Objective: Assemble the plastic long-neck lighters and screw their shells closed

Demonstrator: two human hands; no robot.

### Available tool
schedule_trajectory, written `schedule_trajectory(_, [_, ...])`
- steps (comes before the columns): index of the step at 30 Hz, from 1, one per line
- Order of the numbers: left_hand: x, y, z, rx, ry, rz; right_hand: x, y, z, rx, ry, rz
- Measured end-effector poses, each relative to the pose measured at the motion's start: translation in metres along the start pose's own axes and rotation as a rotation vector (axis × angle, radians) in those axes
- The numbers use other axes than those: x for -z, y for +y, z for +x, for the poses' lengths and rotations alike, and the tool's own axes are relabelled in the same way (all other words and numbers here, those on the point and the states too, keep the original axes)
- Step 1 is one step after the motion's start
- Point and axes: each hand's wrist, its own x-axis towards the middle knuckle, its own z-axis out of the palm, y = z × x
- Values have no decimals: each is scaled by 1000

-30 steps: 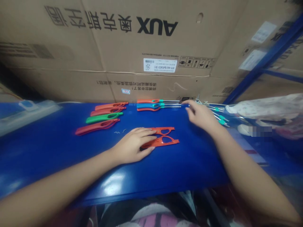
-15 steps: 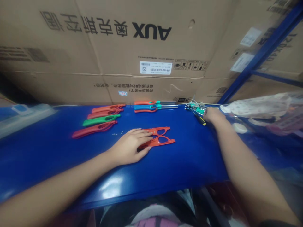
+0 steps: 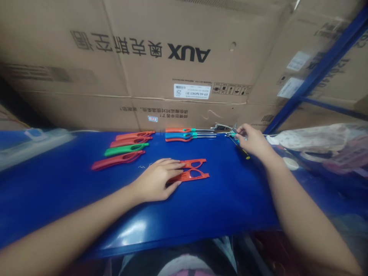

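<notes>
On the blue tabletop lie two orange lighter casing halves (image 3: pixel 195 175), side by side with their inner faces up. My left hand (image 3: pixel 161 179) lies flat over their left ends, fingers stretched out, and hides those ends. Further right and back, my right hand (image 3: pixel 251 142) has its thumb and fingers pinched on a lighter nozzle part, a thin metal piece with some teal, largely hidden by the fingers. Beneath that hand is a pile of similar teal and metal nozzle parts (image 3: pixel 230 134). A screwdriver (image 3: pixel 245 154) with a black and yellow handle lies just in front of it.
Lighters with metal nozzles (image 3: pixel 179 135) lie at the back. Red and orange casings and a green casing (image 3: pixel 126 149) are at left, near several small screws (image 3: pixel 141 167). A cardboard box (image 3: pixel 155 76) stands behind. Plastic bags (image 3: pixel 313 138) and a white round lid (image 3: pixel 290 163) are at right.
My right hand has risen slightly and moved left from the pile, with a nozzle part pinched in it. My left hand stays on the casing halves. The view has tilted slightly.
</notes>
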Motion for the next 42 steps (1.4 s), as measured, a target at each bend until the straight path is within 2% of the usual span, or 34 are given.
schedule_trajectory(2, [2,-1,-1,-7,17,0,-1,-23,-9,146,-18,160])
schedule_trajectory(4, [3,-1,-1,-5,73,-31,-2,-44,-21,274,-122,335])
schedule_trajectory(6, [3,-1,-1,27,185,-89,-5,-61,-34,353,-226,443])
schedule_trajectory(9, [0,0,1,115,370,-164,-12,-71,-50,437,-223,481])
schedule_trajectory(12, [-5,-1,2,179,446,-189,-21,-66,-56,462,-237,513])
schedule_trajectory(19, [-16,1,4,173,411,-221,-27,-54,-57,446,-480,525])
schedule_trajectory(24, [-14,3,5,152,426,-181,-18,-53,-57,463,-634,529])
schedule_trajectory(29, [-13,3,5,52,412,-200,-8,-49,-56,472,-824,507])
schedule_trajectory(36, [-19,0,7,76,289,-222,-8,-48,-56,433,-864,506])
schedule_trajectory(42, [-21,-3,11,46,229,-158,-11,-46,-53,519,-748,435])
